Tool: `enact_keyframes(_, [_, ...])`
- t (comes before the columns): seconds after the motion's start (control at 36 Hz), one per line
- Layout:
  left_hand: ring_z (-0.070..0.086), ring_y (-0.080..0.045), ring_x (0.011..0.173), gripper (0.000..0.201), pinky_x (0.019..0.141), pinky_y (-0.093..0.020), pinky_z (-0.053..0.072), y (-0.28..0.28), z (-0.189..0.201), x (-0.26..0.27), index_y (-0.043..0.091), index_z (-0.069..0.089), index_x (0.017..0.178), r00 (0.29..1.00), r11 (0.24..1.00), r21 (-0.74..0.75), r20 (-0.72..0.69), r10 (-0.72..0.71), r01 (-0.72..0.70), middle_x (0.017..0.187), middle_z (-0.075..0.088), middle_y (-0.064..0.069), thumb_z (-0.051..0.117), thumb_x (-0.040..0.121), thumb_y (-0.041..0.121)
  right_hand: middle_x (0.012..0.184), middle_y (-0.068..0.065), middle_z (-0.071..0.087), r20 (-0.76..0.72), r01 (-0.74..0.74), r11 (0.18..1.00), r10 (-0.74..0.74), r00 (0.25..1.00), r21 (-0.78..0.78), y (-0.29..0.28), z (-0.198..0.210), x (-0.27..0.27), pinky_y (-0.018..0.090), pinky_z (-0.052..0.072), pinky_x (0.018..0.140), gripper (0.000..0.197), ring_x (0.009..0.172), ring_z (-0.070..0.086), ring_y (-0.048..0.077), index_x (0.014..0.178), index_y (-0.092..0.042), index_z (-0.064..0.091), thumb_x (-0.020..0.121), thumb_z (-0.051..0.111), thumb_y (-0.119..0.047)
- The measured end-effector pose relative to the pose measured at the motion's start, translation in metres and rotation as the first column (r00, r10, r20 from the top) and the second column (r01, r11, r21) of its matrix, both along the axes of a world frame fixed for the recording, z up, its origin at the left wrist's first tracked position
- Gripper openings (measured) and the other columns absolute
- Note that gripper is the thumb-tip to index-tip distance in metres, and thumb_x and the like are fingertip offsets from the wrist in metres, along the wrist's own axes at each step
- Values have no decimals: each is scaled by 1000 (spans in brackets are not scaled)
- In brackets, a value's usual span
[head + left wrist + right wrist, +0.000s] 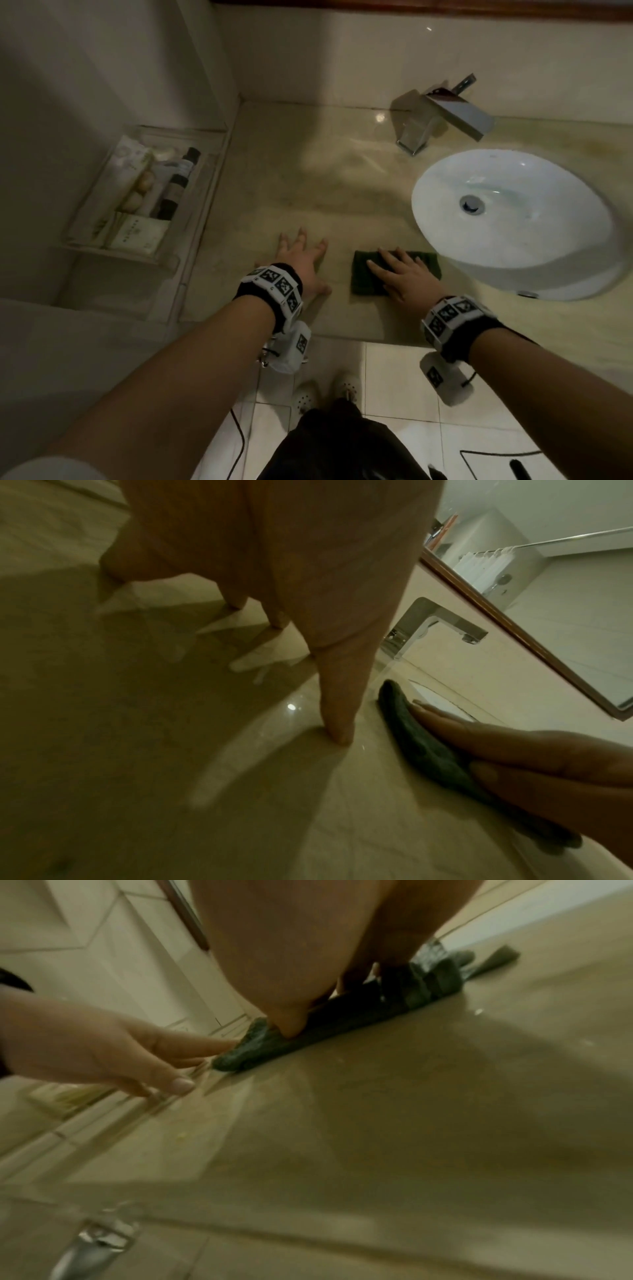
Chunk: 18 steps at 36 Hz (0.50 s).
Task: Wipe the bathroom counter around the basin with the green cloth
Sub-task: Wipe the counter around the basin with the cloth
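Observation:
The green cloth (363, 278) lies folded flat on the beige counter (294, 192), just left of the white oval basin (513, 219). My right hand (399, 272) presses flat on the cloth with straight fingers. My left hand (301, 255) rests on the bare counter a little to the left of the cloth, fingers spread. From the left wrist, the cloth (421, 739) shows under the right hand's fingers (455, 727). Seen from the right wrist, the cloth (308, 1034) lies under my palm, with the left hand (103, 1047) beside it.
A chrome tap (442, 113) stands behind the basin against the wall. A clear tray (137, 192) with bottles and packets sits on a lower ledge at the left. The counter's front edge runs just behind my wrists; white floor tiles (394, 394) lie below.

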<state>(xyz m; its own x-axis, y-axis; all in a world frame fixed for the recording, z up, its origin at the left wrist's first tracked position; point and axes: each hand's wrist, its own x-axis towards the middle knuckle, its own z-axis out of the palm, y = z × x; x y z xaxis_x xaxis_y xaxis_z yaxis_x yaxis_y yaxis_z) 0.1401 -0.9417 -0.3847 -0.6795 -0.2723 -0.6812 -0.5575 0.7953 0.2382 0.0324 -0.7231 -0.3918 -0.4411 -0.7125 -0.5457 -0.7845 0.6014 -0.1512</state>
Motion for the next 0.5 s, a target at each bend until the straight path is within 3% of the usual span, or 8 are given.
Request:
enact_keyframes(0.28, [-20, -38, 145, 102, 118, -57, 14, 1, 7, -3, 46, 2, 151, 1000, 1000, -17, 8, -21, 21, 160, -22, 3, 73, 79, 51, 162, 1, -3, -28, 158, 987, -159, 987, -17, -7, -1, -40, 50, 8, 117, 58, 148, -1, 30, 153, -35, 3, 103, 33, -31])
enact_keyframes(0.42, [-19, -38, 145, 102, 116, -59, 16, -1, 4, -2, 46, 3, 151, 1000, 1000, -16, -10, -20, 19, 160, -21, 2, 74, 78, 51, 162, 1, -4, -11, 213, 977, -214, 977, -24, -23, 1, -36, 51, 5, 117, 58, 148, -4, 31, 153, -36, 6, 103, 33, -29])
enact_keyframes(0.5, [-19, -39, 145, 102, 116, -60, 16, -2, 3, -2, 47, 2, 151, 999, 999, -24, -9, -35, 35, 160, -21, 2, 74, 78, 52, 162, 1, -5, -3, 161, 986, -162, 987, -40, -32, 2, -21, 49, 2, 118, 57, 148, -4, 31, 153, -38, 6, 103, 33, -29])
